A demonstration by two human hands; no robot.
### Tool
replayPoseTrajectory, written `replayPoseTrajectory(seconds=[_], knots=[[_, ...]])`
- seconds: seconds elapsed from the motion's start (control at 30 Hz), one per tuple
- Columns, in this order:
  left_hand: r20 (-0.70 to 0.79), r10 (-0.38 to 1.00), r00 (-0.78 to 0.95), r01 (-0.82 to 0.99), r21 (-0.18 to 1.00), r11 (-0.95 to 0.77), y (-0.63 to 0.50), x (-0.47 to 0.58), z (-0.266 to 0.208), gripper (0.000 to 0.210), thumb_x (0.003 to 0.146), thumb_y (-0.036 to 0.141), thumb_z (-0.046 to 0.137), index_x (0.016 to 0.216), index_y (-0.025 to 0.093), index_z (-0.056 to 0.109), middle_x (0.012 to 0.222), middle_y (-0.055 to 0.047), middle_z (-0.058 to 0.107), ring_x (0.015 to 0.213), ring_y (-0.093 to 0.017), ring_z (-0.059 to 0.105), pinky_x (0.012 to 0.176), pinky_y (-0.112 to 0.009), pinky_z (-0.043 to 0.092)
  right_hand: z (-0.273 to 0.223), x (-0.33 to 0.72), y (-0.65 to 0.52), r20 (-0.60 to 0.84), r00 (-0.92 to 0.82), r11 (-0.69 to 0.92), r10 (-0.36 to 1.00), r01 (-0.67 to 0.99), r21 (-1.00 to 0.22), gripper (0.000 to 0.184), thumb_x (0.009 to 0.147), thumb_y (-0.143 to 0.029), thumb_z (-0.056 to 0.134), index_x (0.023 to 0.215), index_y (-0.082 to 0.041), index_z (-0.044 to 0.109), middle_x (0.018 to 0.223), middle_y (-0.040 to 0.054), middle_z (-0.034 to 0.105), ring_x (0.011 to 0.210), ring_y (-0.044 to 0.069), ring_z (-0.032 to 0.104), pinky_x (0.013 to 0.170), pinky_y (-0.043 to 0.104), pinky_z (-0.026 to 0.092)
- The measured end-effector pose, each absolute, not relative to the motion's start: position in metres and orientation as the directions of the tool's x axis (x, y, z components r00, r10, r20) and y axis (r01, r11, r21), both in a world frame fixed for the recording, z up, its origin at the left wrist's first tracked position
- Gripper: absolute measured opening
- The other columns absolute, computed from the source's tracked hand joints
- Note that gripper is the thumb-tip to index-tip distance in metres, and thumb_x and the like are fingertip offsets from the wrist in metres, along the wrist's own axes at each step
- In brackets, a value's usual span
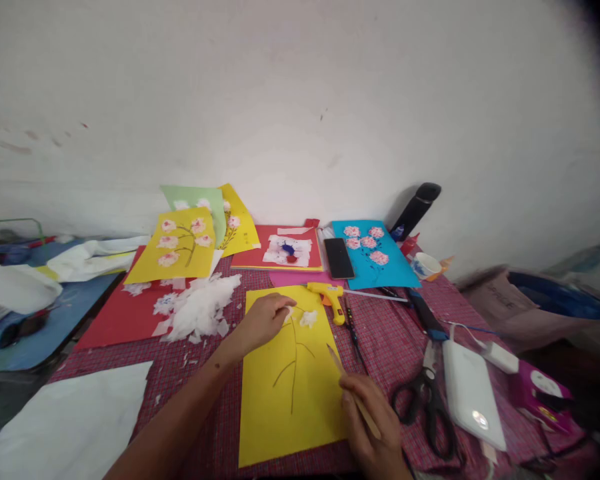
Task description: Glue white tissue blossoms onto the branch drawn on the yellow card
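A yellow sheet of paper (320, 407) lies in front of me, with a thin branching stem drawn on it. My left hand (266, 321) reaches over its upper part, fingers bent together on a small piece of white tissue (288, 315) near the stem's top; the fingers partly hide it. To the right of those fingertips sits a white tissue tuft (309, 319) on the sheet. My right hand (373, 423), at the sheet's lower right edge, is closed around a pale wooden stick with a pointed tip (336, 360). Whether it is a brush or a pencil, I cannot tell.
Torn white tissue (205, 307) is heaped at left. A yellow glue gun (333, 297), phone (339, 258), black scissors (427, 400) and white power bank (473, 393) lie rightward. Flower pictures on yellow (180, 230) and blue paper (400, 267) stand toward the wall.
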State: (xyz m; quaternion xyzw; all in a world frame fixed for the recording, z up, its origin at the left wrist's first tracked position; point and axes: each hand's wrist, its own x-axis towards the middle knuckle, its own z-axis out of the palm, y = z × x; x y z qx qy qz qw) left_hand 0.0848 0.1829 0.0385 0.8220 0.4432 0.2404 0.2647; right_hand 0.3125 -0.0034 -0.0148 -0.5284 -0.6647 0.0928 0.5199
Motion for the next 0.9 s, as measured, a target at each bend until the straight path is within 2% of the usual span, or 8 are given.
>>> replayPoseTrajectory(seconds=[0.13, 0.2, 0.3, 0.43, 0.67, 0.9], knots=[[-0.048, 0.951, 0.306, 0.403, 0.912, -0.084, 0.177, 0.078, 0.031, 0.03, 0.087, 0.022, 0.056, 0.113, 0.017, 0.071, 0.103, -0.006, 0.076, 0.082, -0.018, 0.07, 0.08, -0.03, 0.055, -0.013, 0.312, -0.001, 0.572, 0.127, 0.382, 0.81, 0.627, -0.68, 0.019, 0.093, -0.016, 0.056, 0.109, -0.02, 0.066, 0.096, 0.0079, 0.071, 0.088, 0.019, 0.071, 0.078, 0.028, 0.059], [-0.147, 0.952, 0.267, 0.264, 0.962, 0.074, 0.177, 0.078, 0.026, 0.032, 0.084, 0.024, 0.061, 0.113, 0.015, 0.07, 0.099, -0.006, 0.076, 0.072, -0.015, 0.069, 0.072, -0.029, 0.055, -0.012, 0.312, -0.001, 0.553, 0.136, 0.356, 0.822, 0.635, -0.686, 0.018, 0.093, -0.018, 0.056, 0.108, -0.02, 0.066, 0.096, 0.0078, 0.071, 0.085, 0.019, 0.071, 0.076, 0.027, 0.059], [-0.191, 0.954, 0.232, 0.098, 0.98, 0.172, 0.177, 0.08, 0.02, 0.032, 0.077, 0.026, 0.069, 0.107, 0.014, 0.071, 0.094, -0.007, 0.075, 0.068, -0.014, 0.067, 0.067, -0.027, 0.055, -0.008, 0.311, -0.005, 0.517, 0.124, 0.339, 0.847, 0.622, -0.705, 0.019, 0.094, -0.019, 0.055, 0.11, -0.021, 0.066, 0.096, 0.0074, 0.072, 0.081, 0.019, 0.072, 0.073, 0.026, 0.059], [-0.193, 0.952, 0.237, -0.015, 0.979, 0.202, 0.17, 0.081, 0.016, 0.034, 0.073, 0.024, 0.072, 0.105, 0.013, 0.07, 0.091, -0.006, 0.074, 0.069, -0.013, 0.066, 0.066, -0.026, 0.054, 0.01, 0.304, -0.008, 0.493, 0.09, 0.353, 0.866, 0.588, -0.727, 0.024, 0.095, -0.017, 0.054, 0.116, -0.023, 0.065, 0.096, 0.0064, 0.072, 0.08, 0.018, 0.072, 0.068, 0.025, 0.059], [-0.128, 0.944, 0.305, 0.062, 0.992, 0.114, 0.158, 0.083, 0.013, 0.033, 0.078, 0.022, 0.067, 0.11, 0.015, 0.071, 0.099, -0.008, 0.075, 0.085, -0.018, 0.069, 0.076, -0.029, 0.054, 0.037, 0.279, 0.022, 0.457, 0.019, 0.38, 0.889, 0.524, -0.762, 0.026, 0.096, -0.014, 0.053, 0.118, -0.026, 0.062, 0.093, 0.003, 0.071, 0.074, 0.014, 0.069, 0.068, 0.025, 0.057], [-0.077, 0.926, 0.37, 0.068, 0.996, 0.056, 0.154, 0.083, 0.009, 0.035, 0.081, 0.023, 0.064, 0.115, 0.016, 0.07, 0.101, -0.008, 0.075, 0.084, -0.017, 0.07, 0.077, -0.029, 0.054, 0.036, 0.26, 0.042, 0.449, -0.02, 0.387, 0.893, 0.543, -0.745, 0.025, 0.096, -0.014, 0.053, 0.116, -0.025, 0.063, 0.094, 0.0038, 0.071, 0.076, 0.015, 0.07, 0.071, 0.026, 0.057]])
